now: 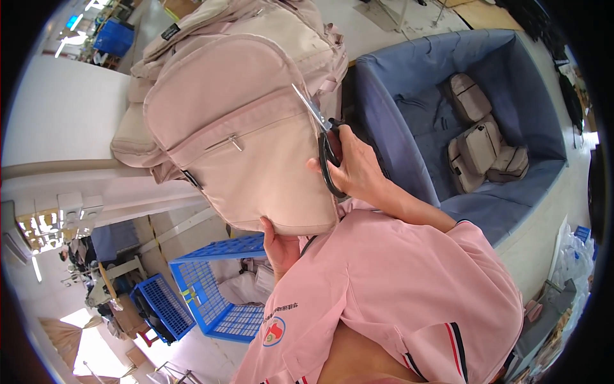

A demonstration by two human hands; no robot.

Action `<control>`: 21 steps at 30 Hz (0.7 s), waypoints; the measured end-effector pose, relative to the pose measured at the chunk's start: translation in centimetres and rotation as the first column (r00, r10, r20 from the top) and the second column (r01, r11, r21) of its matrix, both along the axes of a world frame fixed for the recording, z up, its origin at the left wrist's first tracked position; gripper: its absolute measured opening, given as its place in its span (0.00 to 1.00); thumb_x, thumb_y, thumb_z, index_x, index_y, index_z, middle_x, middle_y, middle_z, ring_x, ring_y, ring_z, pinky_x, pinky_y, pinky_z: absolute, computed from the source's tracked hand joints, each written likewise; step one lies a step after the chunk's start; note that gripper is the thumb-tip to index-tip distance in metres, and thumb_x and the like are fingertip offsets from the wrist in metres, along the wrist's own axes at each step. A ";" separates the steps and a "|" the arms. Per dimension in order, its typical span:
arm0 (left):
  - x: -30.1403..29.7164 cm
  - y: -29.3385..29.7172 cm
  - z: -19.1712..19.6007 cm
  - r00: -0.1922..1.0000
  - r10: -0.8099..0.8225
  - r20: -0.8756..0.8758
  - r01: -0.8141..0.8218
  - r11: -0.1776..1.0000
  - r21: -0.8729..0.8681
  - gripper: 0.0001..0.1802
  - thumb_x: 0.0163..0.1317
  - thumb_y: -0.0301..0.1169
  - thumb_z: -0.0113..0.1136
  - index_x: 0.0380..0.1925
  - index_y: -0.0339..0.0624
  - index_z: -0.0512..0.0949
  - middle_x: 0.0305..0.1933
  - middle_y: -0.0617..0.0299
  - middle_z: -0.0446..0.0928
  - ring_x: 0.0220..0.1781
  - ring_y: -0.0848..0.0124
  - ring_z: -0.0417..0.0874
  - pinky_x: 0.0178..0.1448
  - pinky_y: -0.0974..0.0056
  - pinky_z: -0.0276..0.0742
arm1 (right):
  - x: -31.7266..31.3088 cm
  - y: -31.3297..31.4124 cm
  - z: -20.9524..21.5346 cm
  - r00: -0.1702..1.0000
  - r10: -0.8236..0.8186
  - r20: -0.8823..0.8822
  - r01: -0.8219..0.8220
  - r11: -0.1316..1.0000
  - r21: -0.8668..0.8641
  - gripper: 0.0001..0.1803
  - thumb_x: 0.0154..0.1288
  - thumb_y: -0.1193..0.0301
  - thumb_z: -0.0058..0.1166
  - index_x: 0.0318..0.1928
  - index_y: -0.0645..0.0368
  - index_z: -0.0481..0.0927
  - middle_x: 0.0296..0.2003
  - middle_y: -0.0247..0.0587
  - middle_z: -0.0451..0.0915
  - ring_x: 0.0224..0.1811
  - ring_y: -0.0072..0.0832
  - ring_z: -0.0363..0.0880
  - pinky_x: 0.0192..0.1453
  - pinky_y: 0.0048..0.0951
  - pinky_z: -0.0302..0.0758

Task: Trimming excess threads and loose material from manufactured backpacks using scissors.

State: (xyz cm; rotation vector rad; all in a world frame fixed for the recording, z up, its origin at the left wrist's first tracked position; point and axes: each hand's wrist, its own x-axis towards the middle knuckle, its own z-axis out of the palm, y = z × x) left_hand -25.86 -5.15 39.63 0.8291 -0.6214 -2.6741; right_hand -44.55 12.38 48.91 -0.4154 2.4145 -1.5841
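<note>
A pale pink-beige backpack is held up before me, with a zipped pocket across its front and a small dark tag at its side. My left hand grips its bottom edge, thumb on the front face and the other fingers hidden behind. In my right hand is a pair of scissors with black handles, fingers closed round them. Their steel blades point up and to the left, lying over the backpack's right edge. Whether the blades touch the fabric, I cannot tell.
More beige bags are heaped behind the backpack on a white table. To the right stands a large blue-grey fabric bin holding several small beige bags. A blue plastic crate with beige pieces inside is at lower left.
</note>
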 end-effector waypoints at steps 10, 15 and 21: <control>0.0 -0.9 -0.8 0.997 -0.073 0.021 0.072 0.996 0.051 0.27 0.76 0.46 0.45 0.67 0.44 0.65 0.69 0.60 0.69 0.70 0.66 0.69 0.73 0.54 0.64 | 0.0 -0.4 -1.4 1.000 -0.004 0.003 0.004 0.997 -0.078 0.31 0.61 0.50 0.64 0.42 0.66 0.67 0.20 0.47 0.75 0.22 0.40 0.77 0.30 0.37 0.72; -0.4 -0.7 -0.4 0.997 -0.069 0.045 0.067 0.997 0.038 0.28 0.76 0.47 0.44 0.69 0.45 0.63 0.71 0.59 0.67 0.71 0.65 0.68 0.73 0.53 0.63 | -0.8 -0.7 0.5 1.000 0.014 -0.018 -0.013 1.000 0.028 0.30 0.63 0.48 0.62 0.36 0.62 0.64 0.21 0.44 0.70 0.22 0.40 0.71 0.31 0.36 0.70; 0.1 -1.1 -1.0 0.989 -0.145 0.018 0.143 0.988 0.063 0.30 0.76 0.49 0.42 0.71 0.46 0.60 0.72 0.59 0.65 0.73 0.64 0.66 0.74 0.50 0.62 | -0.9 -0.8 1.7 0.999 -0.010 -0.049 0.018 0.989 0.148 0.39 0.59 0.37 0.59 0.41 0.67 0.69 0.22 0.50 0.77 0.26 0.46 0.80 0.32 0.41 0.74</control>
